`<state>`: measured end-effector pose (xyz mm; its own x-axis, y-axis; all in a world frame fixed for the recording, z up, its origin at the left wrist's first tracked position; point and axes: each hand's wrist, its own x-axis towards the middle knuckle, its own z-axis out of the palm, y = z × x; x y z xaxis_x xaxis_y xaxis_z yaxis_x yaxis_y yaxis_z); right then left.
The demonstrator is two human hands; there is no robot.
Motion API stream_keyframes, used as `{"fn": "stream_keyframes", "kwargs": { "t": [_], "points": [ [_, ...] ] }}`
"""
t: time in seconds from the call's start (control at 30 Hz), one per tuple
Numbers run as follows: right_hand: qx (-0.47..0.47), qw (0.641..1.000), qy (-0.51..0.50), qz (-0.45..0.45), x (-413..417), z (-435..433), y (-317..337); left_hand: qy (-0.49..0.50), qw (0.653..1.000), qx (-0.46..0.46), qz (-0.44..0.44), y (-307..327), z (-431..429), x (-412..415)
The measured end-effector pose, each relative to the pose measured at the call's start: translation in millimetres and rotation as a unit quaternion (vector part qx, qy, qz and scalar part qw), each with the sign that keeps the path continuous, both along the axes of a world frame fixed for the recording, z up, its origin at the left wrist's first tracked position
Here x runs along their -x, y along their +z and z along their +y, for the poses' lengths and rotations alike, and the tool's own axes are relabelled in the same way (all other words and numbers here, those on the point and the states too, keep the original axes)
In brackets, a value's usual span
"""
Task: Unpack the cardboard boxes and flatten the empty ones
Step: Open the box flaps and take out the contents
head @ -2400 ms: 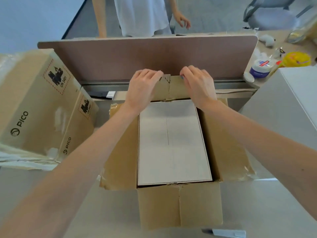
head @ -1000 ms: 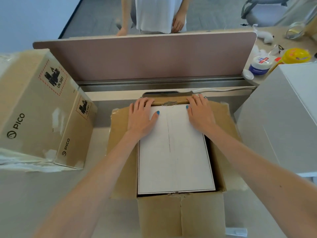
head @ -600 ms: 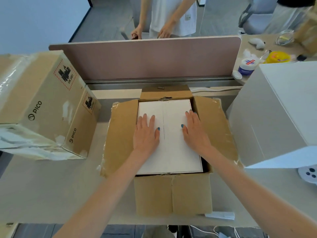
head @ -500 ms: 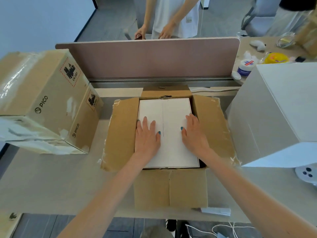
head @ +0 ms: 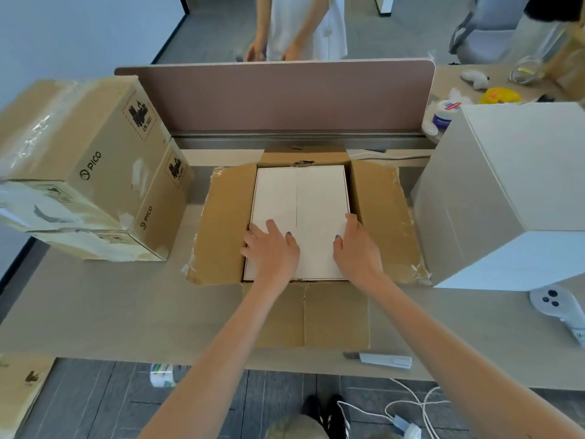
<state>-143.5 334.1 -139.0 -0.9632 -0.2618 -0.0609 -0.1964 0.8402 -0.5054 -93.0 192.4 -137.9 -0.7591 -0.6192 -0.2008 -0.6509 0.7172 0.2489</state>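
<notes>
The box (head: 221,223) is open, its white carton (head: 300,198) not yet out; left hand (head: 272,248) and right hand (head: 357,248) rest flat on it, gripping nothing. Flattening remains.

bright, even light; soft shadows beside box (head: 221,223). sheen on tape (head: 34,134) far left of box. frame edges bow outward; slight overall blur.

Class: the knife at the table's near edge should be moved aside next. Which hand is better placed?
Right hand: the knife lies close by that forearm, while the left hand and its forearm are farther off. Both rest flat on the white box.
</notes>
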Motion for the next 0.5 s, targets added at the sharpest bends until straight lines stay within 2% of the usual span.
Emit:
{"fn": "stream_keyframes", "kwargs": {
  "t": [0.13, 0.33, 0.5],
  "points": [
    [0.009, 1.0, 0.014, -0.01, 2.6, 4.5, 0.9, 0.038, 0.999, 0.01, 0.006, 1.7, -0.2, 7.1],
    [0.035, 0.998, 0.032, -0.031, 10.2, 15.0, -3.0, 0.074, 0.994, 0.023, 0.078, 4.5, -17.7, 11.7],
    [0.045, 0.997, 0.027, -0.056, 10.0, 14.7, 6.9, 0.092, 0.984, -0.045, 0.146, 12.7, -38.5, 9.5]
  ]
}}
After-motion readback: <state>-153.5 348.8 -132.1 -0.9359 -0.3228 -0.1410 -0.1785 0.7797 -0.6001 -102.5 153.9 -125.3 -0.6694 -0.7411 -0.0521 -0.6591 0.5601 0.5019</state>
